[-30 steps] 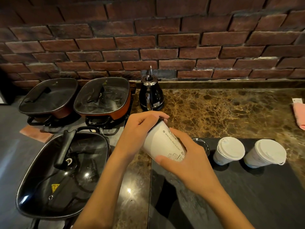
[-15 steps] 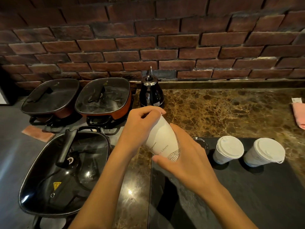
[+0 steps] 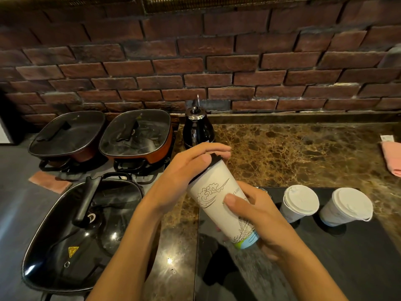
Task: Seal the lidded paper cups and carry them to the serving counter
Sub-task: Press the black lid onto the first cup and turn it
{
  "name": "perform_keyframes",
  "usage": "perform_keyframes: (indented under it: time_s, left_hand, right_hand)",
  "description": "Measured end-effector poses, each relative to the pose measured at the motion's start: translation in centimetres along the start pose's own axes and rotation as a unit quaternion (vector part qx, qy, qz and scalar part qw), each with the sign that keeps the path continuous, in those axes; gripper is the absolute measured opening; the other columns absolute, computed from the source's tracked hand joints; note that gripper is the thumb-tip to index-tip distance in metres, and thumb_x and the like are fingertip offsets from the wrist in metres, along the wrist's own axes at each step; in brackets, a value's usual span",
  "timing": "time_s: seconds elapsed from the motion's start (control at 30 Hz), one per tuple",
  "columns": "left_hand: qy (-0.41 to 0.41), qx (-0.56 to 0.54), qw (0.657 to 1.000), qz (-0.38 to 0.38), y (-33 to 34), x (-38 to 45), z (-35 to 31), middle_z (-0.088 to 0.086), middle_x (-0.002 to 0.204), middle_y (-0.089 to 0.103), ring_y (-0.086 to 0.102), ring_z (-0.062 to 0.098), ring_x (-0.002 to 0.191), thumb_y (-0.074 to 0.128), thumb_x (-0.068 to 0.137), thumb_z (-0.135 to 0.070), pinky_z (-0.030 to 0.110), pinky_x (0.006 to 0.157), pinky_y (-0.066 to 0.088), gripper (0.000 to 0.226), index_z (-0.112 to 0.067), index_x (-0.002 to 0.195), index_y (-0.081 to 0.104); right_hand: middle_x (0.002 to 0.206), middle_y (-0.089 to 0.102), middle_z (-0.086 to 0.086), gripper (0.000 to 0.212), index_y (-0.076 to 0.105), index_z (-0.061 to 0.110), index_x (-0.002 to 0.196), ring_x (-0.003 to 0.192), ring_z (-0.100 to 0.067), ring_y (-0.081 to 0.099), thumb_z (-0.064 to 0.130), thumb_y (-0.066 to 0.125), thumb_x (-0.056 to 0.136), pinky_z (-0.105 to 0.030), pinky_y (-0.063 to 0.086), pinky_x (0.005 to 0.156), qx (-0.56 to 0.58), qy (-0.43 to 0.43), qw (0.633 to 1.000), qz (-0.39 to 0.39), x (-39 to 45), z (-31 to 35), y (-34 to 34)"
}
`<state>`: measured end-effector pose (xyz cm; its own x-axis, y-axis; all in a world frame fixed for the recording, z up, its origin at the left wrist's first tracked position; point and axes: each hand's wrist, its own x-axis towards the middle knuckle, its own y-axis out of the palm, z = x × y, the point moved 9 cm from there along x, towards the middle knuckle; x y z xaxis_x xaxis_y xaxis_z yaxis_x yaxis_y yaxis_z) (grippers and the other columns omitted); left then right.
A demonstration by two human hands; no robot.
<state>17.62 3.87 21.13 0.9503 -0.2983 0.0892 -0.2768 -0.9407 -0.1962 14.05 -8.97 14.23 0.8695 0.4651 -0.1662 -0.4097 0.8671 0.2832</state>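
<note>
Both hands on tall printed paper cup [image 3: 219, 205], tilted above black tray [image 3: 325, 257]: right hand [image 3: 258, 216] wrapped round its body, left hand [image 3: 186, 168] closed over black lid [image 3: 214, 158]. Alongside, two white-lidded cups [image 3: 300, 203] standing on tray.

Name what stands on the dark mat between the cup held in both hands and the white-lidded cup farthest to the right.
Another white-lidded paper cup stands between the held cup and the far-right cup, seen in the head view.

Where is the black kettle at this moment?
In the head view, the black kettle stands at the back of the marble counter against the brick wall, right of the orange-sided lidded pan, behind the left hand.
</note>
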Motion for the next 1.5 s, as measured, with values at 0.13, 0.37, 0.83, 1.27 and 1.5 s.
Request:
perform_keyframes:
  time_s: [0.13, 0.37, 0.83, 1.27, 1.5]
  left_hand:
    - [-0.003, -0.019, 0.998, -0.065, -0.4, 0.2, 0.2, 0.006, 0.115, 0.073, 0.068, 0.034, 0.101, 0.051, 0.09, -0.046, 0.039, 0.079, 0.055, 0.04, -0.021, 0.112, 0.074]
    - [-0.076, -0.006, 0.992, -0.098, 0.6, 0.2, 2.6, 0.0, 0.096, 0.075, 0.069, 0.026, 0.09, 0.054, 0.088, -0.037, 0.044, 0.073, 0.049, 0.032, -0.02, 0.1, 0.078]
    - [-0.076, -0.009, 0.997, -0.011, 1.6, 0.1, 1.4, -0.001, 0.114, 0.069, 0.067, 0.034, 0.105, 0.068, 0.073, -0.044, 0.053, 0.087, 0.058, 0.042, -0.035, 0.114, 0.074]
    - [-0.083, -0.066, 0.992, -0.071, 0.6, -0.2, 2.4, 0.01, 0.121, 0.071, 0.067, 0.038, 0.111, 0.065, 0.081, -0.045, 0.058, 0.092, 0.056, 0.041, -0.031, 0.12, 0.072]
    - [-0.053, -0.112, 0.983, -0.136, -0.2, -0.1, 3.3, 0.018, 0.118, 0.068, 0.066, 0.045, 0.101, 0.063, 0.081, -0.038, 0.045, 0.072, 0.053, 0.037, -0.023, 0.113, 0.072]
  right_hand:
    - [0.113, 0.076, 0.0, 0.051, 0.069, 0.032, 0.119, 0.1, -0.019, 0.074, 0.056, 0.073, 0.074, -0.035, 0.06, 0.077, -0.069, -0.037, 0.995, -0.063, 0.3, 1.2, -1.3]
    - [0.112, 0.059, 0.03, 0.067, 0.039, 0.061, 0.126, 0.1, 0.005, 0.058, 0.074, 0.065, 0.066, -0.022, 0.049, 0.071, -0.418, -0.067, 0.9, -0.107, -0.3, 2.7, -0.7]
    - [0.111, 0.074, 0.012, 0.052, 0.065, 0.038, 0.118, 0.104, -0.007, 0.07, 0.057, 0.075, 0.07, -0.027, 0.056, 0.08, -0.169, -0.06, 0.983, -0.049, 0.8, 1.8, -1.7]
    - [0.12, 0.068, 0.018, 0.052, 0.063, 0.049, 0.122, 0.107, -0.007, 0.067, 0.05, 0.075, 0.071, -0.026, 0.057, 0.079, -0.217, -0.123, 0.964, -0.087, -1.1, 2.9, -2.2]
    - [0.11, 0.073, 0.009, 0.042, 0.071, 0.038, 0.112, 0.102, -0.014, 0.069, 0.06, 0.058, 0.078, -0.036, 0.054, 0.081, -0.137, -0.105, 0.979, -0.113, -0.7, 3.9, -3.4]
